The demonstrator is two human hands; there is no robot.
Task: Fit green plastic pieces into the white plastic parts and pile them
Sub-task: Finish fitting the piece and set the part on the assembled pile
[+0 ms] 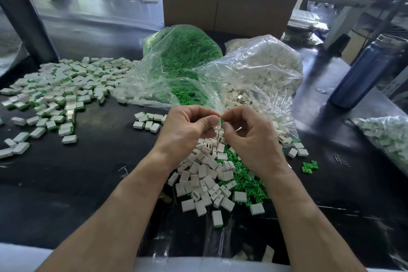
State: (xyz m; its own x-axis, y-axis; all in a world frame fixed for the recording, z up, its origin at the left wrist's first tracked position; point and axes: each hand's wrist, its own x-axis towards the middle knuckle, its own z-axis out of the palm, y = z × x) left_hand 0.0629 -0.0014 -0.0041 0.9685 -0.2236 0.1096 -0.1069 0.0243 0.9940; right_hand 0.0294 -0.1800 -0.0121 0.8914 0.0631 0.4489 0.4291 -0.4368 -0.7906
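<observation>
My left hand (pixel 187 126) and my right hand (pixel 249 132) meet above the middle of the black table. The left fingers hold a small white part (pixel 217 127). The right fingertips pinch a green piece (pixel 221 119) at that part's top end. Below the hands lies a loose heap of white parts (pixel 205 174) mixed with green pieces (pixel 249 185). A wide pile of fitted white-and-green parts (pixel 64 86) spreads over the left of the table.
An open clear bag of green pieces (pixel 181 55) and a clear bag of white parts (pixel 265 66) lie behind the hands. A cardboard box (pixel 225 6) stands at the back. A blue bottle (pixel 366 70) stands right, with another bag (pixel 386 137) by it.
</observation>
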